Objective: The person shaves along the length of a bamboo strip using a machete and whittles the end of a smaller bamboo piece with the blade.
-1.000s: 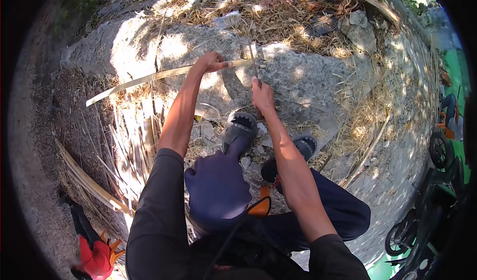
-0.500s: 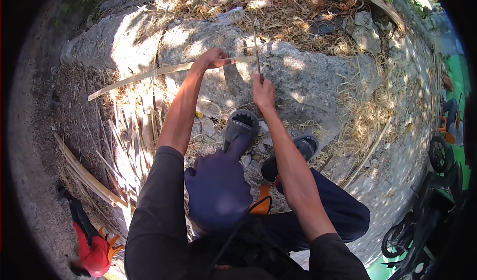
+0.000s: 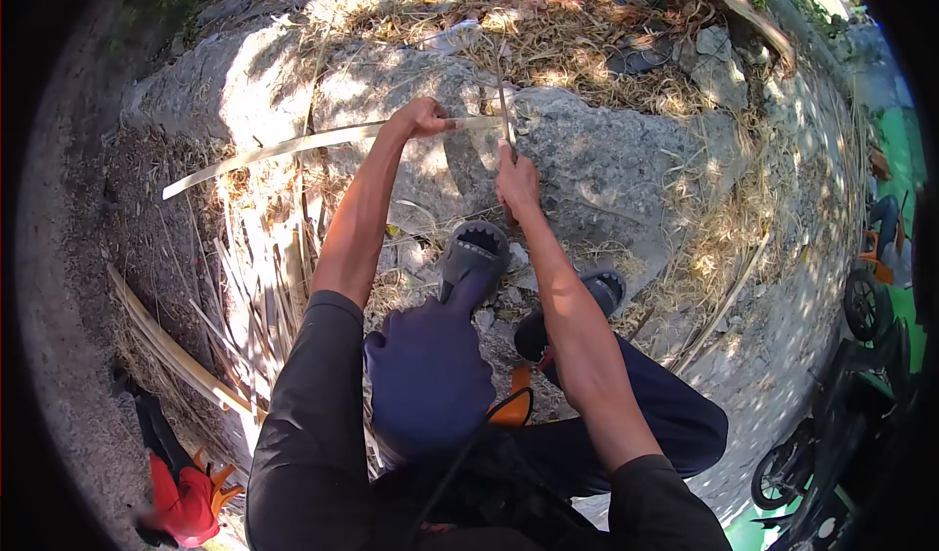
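My left hand [image 3: 423, 118] is closed around a long pale strip that looks like split bamboo [image 3: 284, 146], near the strip's right end. The strip bends down to the left over the rock. In my right hand [image 3: 517, 176] is the handle of a long thin-bladed knife [image 3: 502, 91], its blade pointing away from me. Blade and strip end meet just above a large grey rock [image 3: 606, 155]; how deep the edge sits cannot be made out. Both hands are over the rock, in front of my sandalled feet [image 3: 476, 253].
Several split strips [image 3: 269, 277] lie on the ground at the left, beside a thicker pale piece [image 3: 176, 351]. Dry shavings [image 3: 587, 43] cover the ground beyond the rock. A person in red [image 3: 186, 497] is at lower left. Motorcycles [image 3: 831, 434] stand at right.
The strip's far left end has shifted slightly left and down. My right hand and the knife have moved a little, with the blade still at the strip's right end.
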A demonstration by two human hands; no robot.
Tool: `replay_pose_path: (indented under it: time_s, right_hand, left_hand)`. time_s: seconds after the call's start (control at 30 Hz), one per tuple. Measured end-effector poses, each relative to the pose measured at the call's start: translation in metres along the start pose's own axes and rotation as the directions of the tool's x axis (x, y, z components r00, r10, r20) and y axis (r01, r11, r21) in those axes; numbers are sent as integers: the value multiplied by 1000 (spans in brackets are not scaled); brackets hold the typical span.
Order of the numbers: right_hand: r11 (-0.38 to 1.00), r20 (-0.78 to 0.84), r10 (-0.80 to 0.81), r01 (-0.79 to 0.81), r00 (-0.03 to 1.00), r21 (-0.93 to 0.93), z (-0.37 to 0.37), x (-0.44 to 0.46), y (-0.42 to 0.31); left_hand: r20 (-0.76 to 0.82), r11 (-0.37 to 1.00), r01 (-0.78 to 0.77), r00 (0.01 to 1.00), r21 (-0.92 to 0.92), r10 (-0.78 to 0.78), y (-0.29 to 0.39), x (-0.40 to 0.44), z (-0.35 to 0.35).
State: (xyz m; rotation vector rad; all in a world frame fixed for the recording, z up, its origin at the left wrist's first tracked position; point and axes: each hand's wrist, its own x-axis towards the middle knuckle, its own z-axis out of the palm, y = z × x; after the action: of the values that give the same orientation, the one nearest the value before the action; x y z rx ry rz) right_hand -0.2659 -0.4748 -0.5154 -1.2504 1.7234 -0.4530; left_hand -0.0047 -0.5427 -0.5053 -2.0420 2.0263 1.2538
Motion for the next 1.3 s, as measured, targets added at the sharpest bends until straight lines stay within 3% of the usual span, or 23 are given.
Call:
replay_pose_path:
  time_s: [0.1,0.17,0.2,0.23,0.33,0.4,0.43,0.47,0.63,0.67,0.73,0.9,0.97,1.0,1.07,1.1,1.17,1.3]
  right_hand:
    - [991,-21,-122,123,992,51,4,-2,3]
    - [975,-75,-223,222,972,-23,-1,-9,1]
    - [997,89,-37,31,995,72,-2,-6,5]
    - [997,85,-44,37,995,73,0,-2,5]
    - [995,16,-94,94,995,29,4,3,3]
    - [953,-151,-299,302,942,-2,4,2,3]
    - [957,-146,-288,291,946,-4,3,-3,6]
    - [991,-51,-134,135,990,17,1,-5,4]
    - [990,87,139,-139,986,-10,2,12,1]
    - [991,88,137,-137,987,-10,4,14,3]
    - [980,-77,-164,172,983,101,5,8,10]
    - [990,16,-110,108,994,94,2,14,12]
    - [989,133,38,-56,990,133,-11,-2,-10]
    - [990,136,36,-54,990,133,-7,3,-6]
    - [951,-2,-234,230,972,208,1,4,10]
    - [954,2,-220,215,975,208,-2,-5,11]
    - [964,211,30,-84,977,253,-16,-10,-9]
    - [988,85,-106,95,991,119,-7,12,-1]
  left_hand:
    - [24,999,41,999,25,-41,-1,2,2]
    - [65,997,38,997,62,-42,1,1,3]
    - [51,997,51,997,63,-54,1,1,3]
    - [36,996,65,997,63,-68,2,1,1]
    - [42,995,64,997,78,-68,2,3,0]
    - [47,995,69,996,72,-73,-5,5,5]
    - [18,999,11,1000,51,-12,-10,6,9]
    - [-21,998,-53,998,37,54,-11,9,10]
    - [-42,998,-23,999,57,25,-10,11,7]
    - [-24,997,-30,999,70,32,-11,14,6]
    - [5,997,-28,1000,74,28,-12,11,8]
    - [13,998,13,1000,67,-14,-5,7,3]
    - [-31,998,-31,999,48,33,-10,10,8]
    - [-41,999,-33,999,30,35,-7,9,6]
    - [-40,1000,-24,999,2,24,-6,2,6]
    - [5,1000,-8,1000,12,8,-3,0,5]
    - [29,1000,-3,1000,30,3,1,3,-3]
    - [-36,997,-47,998,68,49,-3,8,-3]
